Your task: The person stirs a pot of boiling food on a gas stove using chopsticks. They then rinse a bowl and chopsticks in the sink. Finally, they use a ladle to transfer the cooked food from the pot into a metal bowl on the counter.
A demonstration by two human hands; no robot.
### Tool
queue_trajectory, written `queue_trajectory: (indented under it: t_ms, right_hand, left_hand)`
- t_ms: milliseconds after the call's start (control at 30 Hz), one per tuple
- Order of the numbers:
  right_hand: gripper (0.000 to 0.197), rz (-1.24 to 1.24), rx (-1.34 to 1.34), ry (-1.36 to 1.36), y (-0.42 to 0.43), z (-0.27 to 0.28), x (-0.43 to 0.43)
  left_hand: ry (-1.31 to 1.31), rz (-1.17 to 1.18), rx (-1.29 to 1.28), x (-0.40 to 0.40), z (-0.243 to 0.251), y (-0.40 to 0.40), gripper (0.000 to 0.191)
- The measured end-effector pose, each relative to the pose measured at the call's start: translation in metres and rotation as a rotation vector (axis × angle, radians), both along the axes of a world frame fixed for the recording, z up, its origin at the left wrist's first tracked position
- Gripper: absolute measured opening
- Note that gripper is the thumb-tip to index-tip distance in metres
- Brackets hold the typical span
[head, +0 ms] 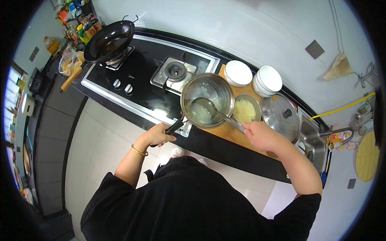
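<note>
My left hand (158, 135) grips the black handle (175, 127) of a steel saucepan (184, 90). The pan is held at the right edge of the hob, over the near end of a wooden board (223, 132). In my right hand (260, 135) is the handle of a metal ladle (223, 115). Its bowl sits inside the pan, in cloudy liquid with pale bits near the pan's lower side. Right beside the pan stands a bowl (257, 106) of pale yellow, grain-like food (244, 111), partly hidden by the pan and my right hand.
White bowls (238, 73) and a stack of white bowls (270, 79) stand behind on the board. A steel lid (280, 116) lies before the sink (312, 138). A black wok (110, 42) rests on the far left burner; the other burner (175, 71) is uncovered.
</note>
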State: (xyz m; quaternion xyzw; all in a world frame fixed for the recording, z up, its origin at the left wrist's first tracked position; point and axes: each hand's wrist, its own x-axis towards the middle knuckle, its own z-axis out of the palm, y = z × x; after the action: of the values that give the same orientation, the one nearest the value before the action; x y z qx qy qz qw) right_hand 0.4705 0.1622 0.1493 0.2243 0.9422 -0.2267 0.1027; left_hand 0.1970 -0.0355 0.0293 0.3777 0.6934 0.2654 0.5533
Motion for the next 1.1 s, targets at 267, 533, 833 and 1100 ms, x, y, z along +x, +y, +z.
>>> queue_trajectory:
  t_ms: [267,533,833,1100]
  right_hand:
    - [0.017,-0.66,-0.914,-0.183,-0.002,0.003,-0.005]
    - [0.012,-0.732,-1.157,-0.037,-0.006,-0.017,0.0]
    - [0.02,-0.637,-0.982,-0.012,-0.034,-0.023,-0.001]
    - [0.04,-0.459,-0.549,0.126,-0.038,-0.033,0.016]
  left_hand:
    - [0.006,0.02,-0.019,0.001,0.003,-0.001,0.02]
    - [-0.002,0.036,-0.028,0.002,0.002,0.0,0.021]
    - [0.002,0.034,-0.029,0.002,0.001,0.001,0.021]
    - [0.014,0.013,-0.043,0.002,0.003,0.001,0.017]
